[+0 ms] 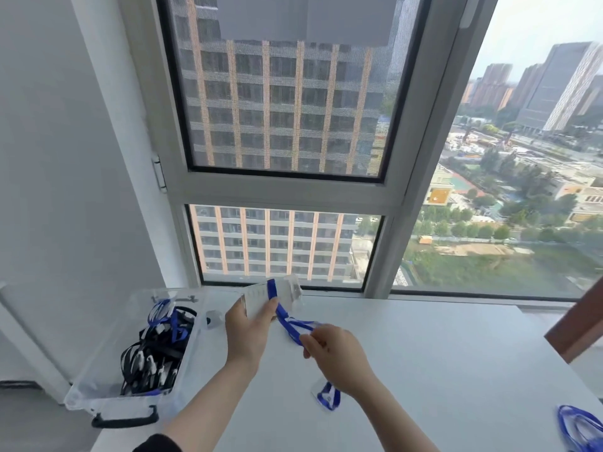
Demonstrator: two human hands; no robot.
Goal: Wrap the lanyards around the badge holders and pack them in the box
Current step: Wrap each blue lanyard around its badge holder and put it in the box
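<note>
My left hand [248,334] holds clear badge holder [274,296] above white table [440,370]; one blue lanyard [293,324] turn crosses it. My right hand [336,353] pinches the strap. Clear box [98,386] at left holds wrapped badges.

This seems a plain office-like room high in a tall building: a white table [440,353] stands directly under the large window [284,190], a bare white wall [49,158] is left of it, and city towers [277,102] show beyond it.
</note>
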